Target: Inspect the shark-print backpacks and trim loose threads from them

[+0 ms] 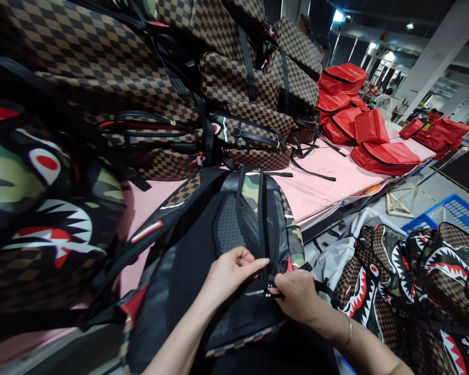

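Note:
A black backpack (172, 291) with checkered and camouflage trim lies back panel up in front of me. Its shoulder strap (254, 219) runs down the panel toward my hands. My left hand (234, 268) is closed, thumb and fingers pinching at the strap's lower part; any thread there is too small to see. Closed around small thread snips (256, 293), my right hand (297, 291) rests just right of it, the metal blade pointing left over the panel. A bracelet circles my right wrist. The fingers of my right hand partly hide the snips' handle.
Checkered backpacks (238, 78) are piled along the back of the pink table (316, 192). A shark-face backpack (50, 224) stands close at left. Red bags (385, 156) lie farther right. More shark-face backpacks (375, 281) heap beside a blue crate (449, 208) below the table's right edge.

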Demonstrator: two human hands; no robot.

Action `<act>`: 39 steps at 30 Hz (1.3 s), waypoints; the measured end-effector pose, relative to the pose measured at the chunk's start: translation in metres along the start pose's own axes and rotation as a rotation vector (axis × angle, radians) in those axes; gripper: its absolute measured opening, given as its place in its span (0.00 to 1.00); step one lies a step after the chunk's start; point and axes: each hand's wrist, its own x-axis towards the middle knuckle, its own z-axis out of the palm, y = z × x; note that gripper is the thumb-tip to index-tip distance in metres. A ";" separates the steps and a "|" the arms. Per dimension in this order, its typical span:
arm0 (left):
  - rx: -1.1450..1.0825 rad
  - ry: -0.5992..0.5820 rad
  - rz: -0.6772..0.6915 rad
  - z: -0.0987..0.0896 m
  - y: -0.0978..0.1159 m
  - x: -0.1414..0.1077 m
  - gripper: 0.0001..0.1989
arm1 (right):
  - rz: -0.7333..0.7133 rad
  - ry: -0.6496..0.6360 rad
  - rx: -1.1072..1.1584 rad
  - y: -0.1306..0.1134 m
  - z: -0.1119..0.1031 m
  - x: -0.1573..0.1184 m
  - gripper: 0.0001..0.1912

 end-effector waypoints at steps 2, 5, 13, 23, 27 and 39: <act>-0.212 -0.027 -0.043 0.006 -0.006 0.001 0.18 | -0.046 0.025 -0.042 0.000 0.003 -0.001 0.07; -0.441 0.006 -0.071 0.013 -0.013 0.001 0.20 | -0.012 0.002 -0.034 -0.002 0.002 -0.001 0.07; -0.800 0.157 -0.153 0.006 -0.018 -0.006 0.17 | 0.175 0.019 0.614 0.023 -0.022 0.006 0.14; -0.961 0.157 -0.225 0.006 -0.018 -0.009 0.12 | -0.092 0.126 0.614 0.048 -0.007 0.050 0.12; -0.970 0.150 -0.225 0.006 -0.020 -0.009 0.12 | -0.131 0.047 0.633 0.048 -0.008 0.059 0.09; -0.972 0.111 -0.213 0.005 -0.028 -0.007 0.13 | -0.220 0.001 0.524 0.053 -0.013 0.061 0.09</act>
